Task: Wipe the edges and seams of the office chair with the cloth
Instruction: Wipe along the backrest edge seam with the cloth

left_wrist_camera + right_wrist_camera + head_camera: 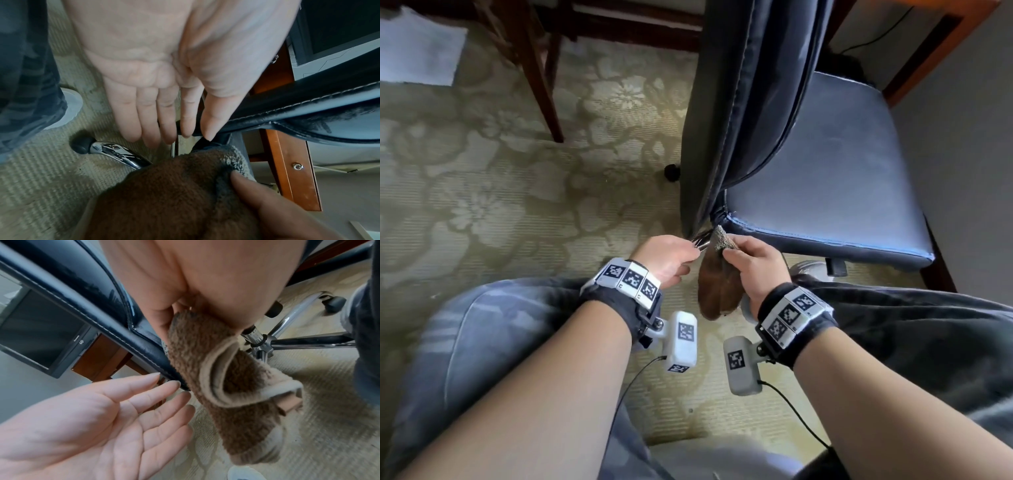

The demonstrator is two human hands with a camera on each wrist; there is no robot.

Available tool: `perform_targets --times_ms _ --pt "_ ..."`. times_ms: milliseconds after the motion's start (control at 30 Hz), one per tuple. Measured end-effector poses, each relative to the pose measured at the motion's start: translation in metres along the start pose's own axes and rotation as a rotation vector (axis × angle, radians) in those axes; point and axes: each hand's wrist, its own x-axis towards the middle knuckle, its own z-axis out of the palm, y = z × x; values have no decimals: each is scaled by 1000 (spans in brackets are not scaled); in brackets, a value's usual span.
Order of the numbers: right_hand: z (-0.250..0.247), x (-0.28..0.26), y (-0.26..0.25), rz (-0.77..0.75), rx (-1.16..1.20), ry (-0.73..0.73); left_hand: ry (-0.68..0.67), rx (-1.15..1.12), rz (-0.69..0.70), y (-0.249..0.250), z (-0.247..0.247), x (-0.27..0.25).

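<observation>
The dark blue leather office chair (825, 164) stands ahead, its stitched backrest (736, 102) rising left of the seat. My right hand (748, 260) grips a folded brown cloth (719, 284) and holds its grey tip against the seat's near-left corner, where backrest and seat meet. In the right wrist view the cloth (232, 386) hangs down beside the stitched edge (131, 339). My left hand (671, 257) is open, its straight fingers (168, 123) at the backrest's lower corner (257, 118), holding nothing.
Chrome base legs (287, 340) with black casters (81, 145) spread under the seat. A wooden desk leg (541, 82) stands at the left and a wooden frame (287, 162) behind the chair. Patterned carpet (500, 192) covers the floor; my knees flank both arms.
</observation>
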Motion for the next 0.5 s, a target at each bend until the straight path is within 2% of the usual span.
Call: perform_targets --times_ms 267,400,500 --pt "-7 11 12 -2 95 4 66 92 -5 -9 7 14" --pt "-4 9 -1 -236 -238 114 143 90 2 -9 4 16" --pt "-6 2 -18 -475 -408 162 166 -13 20 -5 4 16"
